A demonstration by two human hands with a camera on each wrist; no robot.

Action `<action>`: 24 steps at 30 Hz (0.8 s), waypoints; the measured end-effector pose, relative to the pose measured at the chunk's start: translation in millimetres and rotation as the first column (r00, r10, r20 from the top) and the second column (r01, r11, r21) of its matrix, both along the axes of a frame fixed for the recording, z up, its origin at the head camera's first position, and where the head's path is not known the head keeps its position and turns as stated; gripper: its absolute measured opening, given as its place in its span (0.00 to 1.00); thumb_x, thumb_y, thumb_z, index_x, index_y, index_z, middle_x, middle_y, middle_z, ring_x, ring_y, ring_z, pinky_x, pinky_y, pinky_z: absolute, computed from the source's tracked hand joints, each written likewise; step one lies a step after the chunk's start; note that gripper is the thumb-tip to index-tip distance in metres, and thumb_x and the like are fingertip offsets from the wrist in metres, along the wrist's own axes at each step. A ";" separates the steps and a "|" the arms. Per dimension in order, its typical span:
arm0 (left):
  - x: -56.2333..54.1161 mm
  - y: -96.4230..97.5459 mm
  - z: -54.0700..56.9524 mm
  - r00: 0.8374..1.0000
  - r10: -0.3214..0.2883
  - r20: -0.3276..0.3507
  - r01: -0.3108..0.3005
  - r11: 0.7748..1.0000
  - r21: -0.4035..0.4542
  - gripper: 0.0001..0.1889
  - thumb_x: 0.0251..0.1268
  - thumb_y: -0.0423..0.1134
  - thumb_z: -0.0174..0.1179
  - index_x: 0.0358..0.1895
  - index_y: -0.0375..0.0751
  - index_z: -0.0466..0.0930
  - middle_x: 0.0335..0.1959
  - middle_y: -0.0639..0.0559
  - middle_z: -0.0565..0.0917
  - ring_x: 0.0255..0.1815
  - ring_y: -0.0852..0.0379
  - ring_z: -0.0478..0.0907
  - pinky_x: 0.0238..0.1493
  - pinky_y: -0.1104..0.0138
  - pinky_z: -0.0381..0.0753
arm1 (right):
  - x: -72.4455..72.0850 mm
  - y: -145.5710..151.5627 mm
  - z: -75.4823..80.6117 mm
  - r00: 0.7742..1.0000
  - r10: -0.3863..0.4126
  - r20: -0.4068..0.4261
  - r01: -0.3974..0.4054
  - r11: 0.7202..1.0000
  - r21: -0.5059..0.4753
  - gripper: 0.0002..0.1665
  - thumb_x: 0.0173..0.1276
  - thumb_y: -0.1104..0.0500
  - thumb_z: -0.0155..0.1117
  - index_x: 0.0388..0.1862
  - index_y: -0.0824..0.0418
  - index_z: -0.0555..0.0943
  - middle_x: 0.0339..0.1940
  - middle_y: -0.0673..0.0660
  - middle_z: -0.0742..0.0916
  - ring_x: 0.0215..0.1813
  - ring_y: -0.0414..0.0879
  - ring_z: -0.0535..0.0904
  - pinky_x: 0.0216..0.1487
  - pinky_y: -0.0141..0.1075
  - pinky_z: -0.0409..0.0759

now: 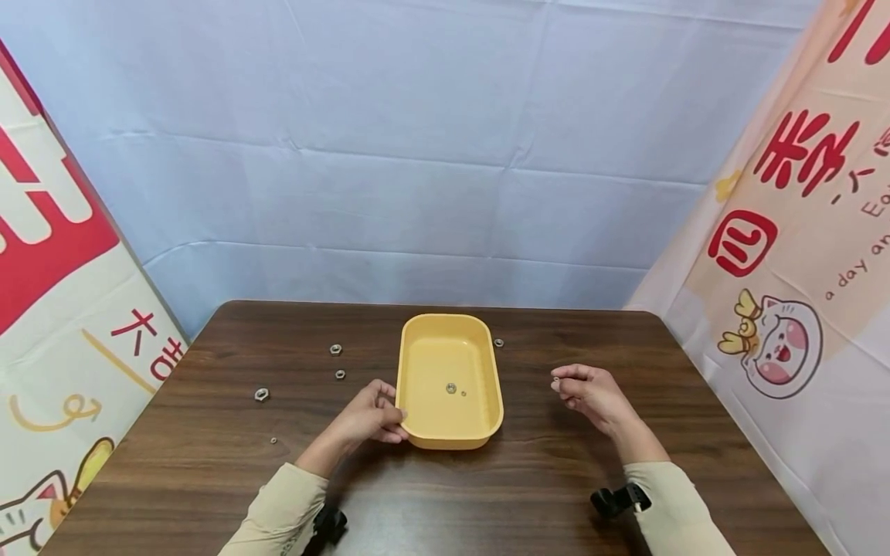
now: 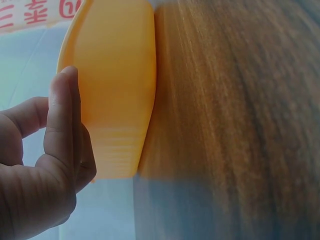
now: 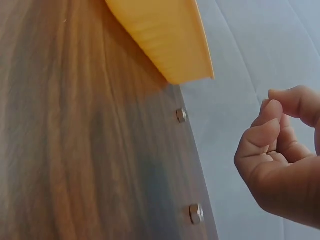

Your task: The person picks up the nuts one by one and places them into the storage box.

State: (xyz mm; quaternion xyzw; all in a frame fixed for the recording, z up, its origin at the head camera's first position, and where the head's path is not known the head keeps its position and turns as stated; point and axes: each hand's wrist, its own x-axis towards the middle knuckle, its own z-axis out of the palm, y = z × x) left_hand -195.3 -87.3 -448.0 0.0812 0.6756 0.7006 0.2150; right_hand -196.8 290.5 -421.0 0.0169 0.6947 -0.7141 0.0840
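Note:
A yellow plastic tray (image 1: 450, 443) stands on the wooden table, with a hex nut (image 1: 451, 388) and a tiny nut (image 1: 463, 394) on its floor. My left hand (image 1: 371, 417) grips its near left side, the thumb at the rim. In the left wrist view, fingers (image 2: 61, 120) lie against the tray's outer wall (image 2: 117, 85). To the right of the tray, my right hand (image 1: 587, 395) is raised over the table and pinches a small nut (image 1: 556, 379) between thumb and fingertips. That nut is hidden by the fingers in the right wrist view.
Left of the tray lie several loose nuts: a large one (image 1: 261, 394), two farther back (image 1: 336, 350), and a tiny one (image 1: 273, 440) nearer. Another nut (image 1: 498, 342) sits just off the tray's far right side. A pale blue cloth (image 1: 417, 154) hangs behind the table (image 1: 445, 502).

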 end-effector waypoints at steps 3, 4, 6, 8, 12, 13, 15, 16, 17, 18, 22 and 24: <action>0.0 0.1 0.0 1.000 0.002 0.000 -0.002 1.000 -0.005 0.21 0.57 0.23 0.54 0.49 0.25 0.54 0.30 0.34 0.74 0.22 0.51 0.81 0.23 0.65 0.81 | -4.4 -4.7 2.1 1.000 0.020 0.007 -0.020 1.000 0.003 0.08 0.59 0.71 0.60 0.34 0.60 0.80 0.27 0.53 0.79 0.26 0.43 0.69 0.25 0.31 0.70; 0.0 0.2 0.1 1.000 0.003 0.000 -0.003 1.000 -0.008 0.21 0.57 0.23 0.54 0.49 0.25 0.54 0.30 0.34 0.74 0.22 0.51 0.81 0.23 0.65 0.81 | -5.7 -5.7 2.8 0.999 0.031 0.005 -0.031 0.999 0.008 0.07 0.58 0.70 0.61 0.34 0.60 0.80 0.27 0.53 0.79 0.25 0.43 0.69 0.25 0.31 0.70; -0.1 0.5 0.0 1.000 0.008 -0.001 -0.008 1.000 -0.014 0.21 0.57 0.24 0.54 0.50 0.25 0.54 0.30 0.34 0.74 0.22 0.50 0.81 0.23 0.64 0.81 | -8.4 -7.9 3.7 0.999 0.037 0.010 -0.037 0.999 0.018 0.07 0.57 0.70 0.62 0.33 0.60 0.80 0.26 0.53 0.79 0.25 0.43 0.70 0.24 0.31 0.70; -0.1 0.7 0.0 1.000 0.013 0.001 -0.013 1.000 -0.020 0.21 0.57 0.24 0.54 0.50 0.25 0.54 0.30 0.34 0.73 0.22 0.50 0.81 0.23 0.64 0.81 | -10.8 -9.5 4.4 0.999 0.052 0.009 -0.053 0.998 0.031 0.07 0.57 0.69 0.62 0.34 0.61 0.80 0.26 0.53 0.79 0.26 0.42 0.71 0.25 0.31 0.71; 0.5 1.6 1.5 0.999 0.033 0.003 -0.033 0.999 -0.030 0.21 0.56 0.23 0.54 0.49 0.25 0.54 0.30 0.34 0.73 0.21 0.50 0.80 0.22 0.64 0.81 | -16.3 -15.4 7.0 0.998 0.059 0.016 -0.060 0.997 0.055 0.08 0.56 0.69 0.62 0.34 0.61 0.80 0.25 0.53 0.79 0.25 0.42 0.71 0.24 0.32 0.72; 0.7 1.9 2.1 0.999 0.038 0.003 -0.038 0.999 -0.032 0.21 0.55 0.23 0.53 0.49 0.25 0.54 0.30 0.34 0.73 0.21 0.50 0.80 0.22 0.64 0.81 | -17.8 -17.3 7.8 0.998 0.058 0.018 -0.059 0.997 0.057 0.08 0.56 0.70 0.61 0.34 0.61 0.80 0.24 0.53 0.79 0.25 0.42 0.71 0.24 0.32 0.72; 0.9 2.3 2.9 0.999 0.046 0.002 -0.046 0.998 -0.035 0.21 0.54 0.23 0.53 0.49 0.25 0.54 0.29 0.34 0.73 0.20 0.50 0.80 0.22 0.64 0.81 | -21.0 -21.5 9.1 0.998 0.053 0.027 -0.055 0.996 0.068 0.09 0.55 0.70 0.61 0.34 0.61 0.80 0.24 0.53 0.80 0.25 0.43 0.71 0.24 0.32 0.71; 1.1 2.4 3.0 0.999 0.050 0.002 -0.050 0.998 -0.037 0.21 0.53 0.23 0.53 0.49 0.24 0.54 0.29 0.34 0.73 0.20 0.50 0.80 0.22 0.64 0.81 | -22.7 -23.4 9.5 0.998 0.055 0.031 -0.057 0.995 0.077 0.08 0.55 0.70 0.61 0.35 0.61 0.80 0.24 0.53 0.80 0.25 0.42 0.72 0.24 0.32 0.72; 1.3 2.4 3.0 0.998 0.055 0.000 -0.055 0.998 -0.038 0.21 0.53 0.22 0.53 0.48 0.24 0.54 0.29 0.34 0.73 0.20 0.50 0.80 0.22 0.64 0.81 | -24.3 -25.6 9.9 0.998 0.052 0.038 -0.055 0.994 0.091 0.09 0.55 0.70 0.61 0.35 0.62 0.80 0.24 0.53 0.80 0.25 0.43 0.72 0.24 0.32 0.72; 1.4 2.5 2.9 0.998 0.058 -0.001 -0.058 0.998 -0.038 0.21 0.53 0.22 0.53 0.48 0.24 0.54 0.28 0.34 0.73 0.19 0.51 0.80 0.22 0.64 0.81 | -25.6 -27.4 10.4 0.998 0.054 0.042 -0.059 0.992 0.111 0.08 0.56 0.70 0.60 0.35 0.62 0.80 0.24 0.53 0.81 0.25 0.43 0.72 0.23 0.32 0.72; 1.0 2.8 0.2 0.998 0.055 -0.011 -0.055 0.998 -0.020 0.21 0.52 0.23 0.53 0.47 0.25 0.54 0.28 0.35 0.73 0.20 0.51 0.80 0.23 0.64 0.81 | -28.6 -33.5 14.3 0.995 0.090 0.050 -0.098 0.973 0.209 0.08 0.57 0.69 0.59 0.38 0.66 0.79 0.24 0.54 0.82 0.24 0.42 0.73 0.21 0.32 0.70; 0.7 3.3 -1.1 0.999 0.048 -0.013 -0.048 0.999 -0.008 0.21 0.52 0.22 0.53 0.47 0.25 0.54 0.27 0.35 0.73 0.21 0.51 0.80 0.23 0.63 0.81 | -28.7 -36.7 17.5 0.992 0.112 0.054 -0.122 0.959 0.256 0.09 0.57 0.69 0.59 0.38 0.68 0.79 0.23 0.54 0.82 0.23 0.42 0.73 0.20 0.31 0.68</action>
